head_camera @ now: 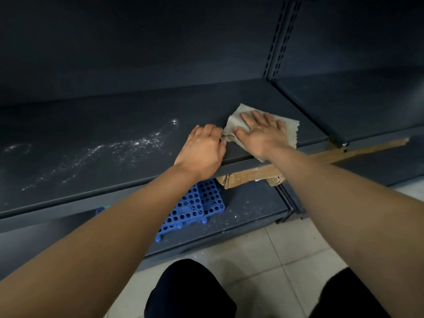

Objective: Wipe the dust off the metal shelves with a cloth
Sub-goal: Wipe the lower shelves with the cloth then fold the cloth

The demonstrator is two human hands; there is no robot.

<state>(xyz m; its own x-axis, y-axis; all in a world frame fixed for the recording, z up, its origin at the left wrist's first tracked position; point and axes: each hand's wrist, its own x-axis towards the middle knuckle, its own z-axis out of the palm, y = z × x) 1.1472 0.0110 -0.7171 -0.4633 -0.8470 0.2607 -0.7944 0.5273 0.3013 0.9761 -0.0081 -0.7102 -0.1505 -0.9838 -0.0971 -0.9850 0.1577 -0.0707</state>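
A dark grey metal shelf (114,125) runs across the view, with a pale smear of dust (119,148) on its left half. A beige ribbed cloth (290,131) lies near the shelf's front edge at the right. My right hand (261,134) presses flat on the cloth with fingers spread. My left hand (202,150) sits just left of it, curled over the shelf's front edge, its fingertips pinching the cloth's left corner.
A lower shelf (247,207) holds a blue perforated plastic panel (192,207) and flattened cardboard (250,175). A slotted upright post (280,42) divides the shelving at right. Pale floor tiles (286,253) and my dark trouser knees (188,292) are below.
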